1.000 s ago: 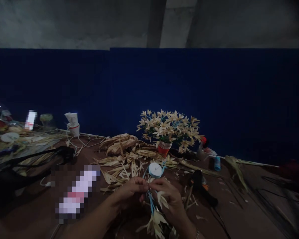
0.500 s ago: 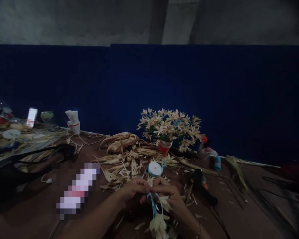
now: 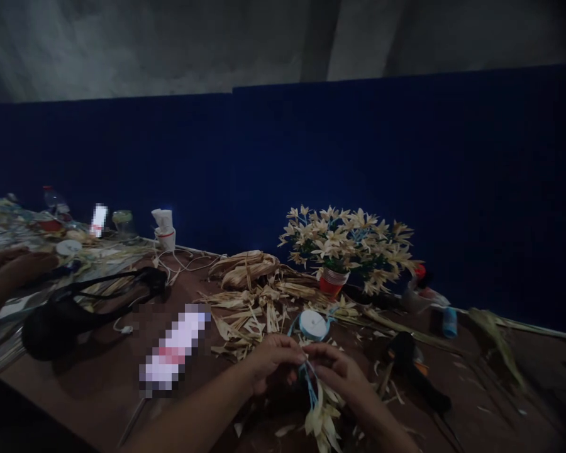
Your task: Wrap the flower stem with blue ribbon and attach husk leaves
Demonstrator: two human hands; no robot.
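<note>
While a co-worker's hand (image 3: 26,267) appears | left hand (image 3: 274,360), right hand (image 3: 338,372) pinched closed around blue stem (image 3: 312,395) | work seemingly undisturbed

Holds bare L forearm (image 3: 200,402) angled up to R, bare R forearm (image 3: 382,418) up to L. Pinches w/ thumb & index of bare L hand (image 3: 274,360), other fingers curled under. Bends fingers of bare R hand (image 3: 338,372) opp., tips v. close to L's.

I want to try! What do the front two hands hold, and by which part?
A flower spray, pinched by the left hand and right hand near the upper end of its blue stems. Fingers hide the exact spot.
</note>
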